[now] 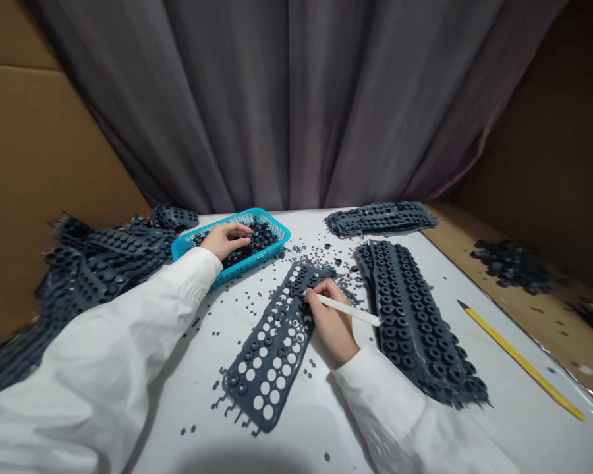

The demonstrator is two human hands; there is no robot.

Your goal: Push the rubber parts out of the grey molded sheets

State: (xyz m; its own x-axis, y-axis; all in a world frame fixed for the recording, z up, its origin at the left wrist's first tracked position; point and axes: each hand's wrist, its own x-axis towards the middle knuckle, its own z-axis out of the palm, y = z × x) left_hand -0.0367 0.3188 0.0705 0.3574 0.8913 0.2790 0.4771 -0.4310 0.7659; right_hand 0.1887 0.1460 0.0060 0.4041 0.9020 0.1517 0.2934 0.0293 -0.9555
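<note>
My left hand point(226, 241) is over a blue plastic basket point(286, 234) of small black rubber parts point(261, 236). Its fingers are stretched out and apart, and I see nothing held in them. In my right hand point(333, 319) is a white pen-like stick point(348, 309), gripped between thumb and fingers. The stick's tip end points down at a dark grey rubber sheet point(271, 355), though the fingers partly hide it. Rows of round holes run along this sheet, showing the white table through them. Several holes near its lower left still hold round ring-shaped parts.
Right of the sheet lies a stack of similar sheets full of rings point(415, 316), with another stack point(380, 218) behind. A yellow pencil-shaped tool point(521, 359) rests at right. Piled sheets point(113, 257) fill the left side. Black pieces point(514, 264) lie far right; tiny discs litter the table point(192, 388).
</note>
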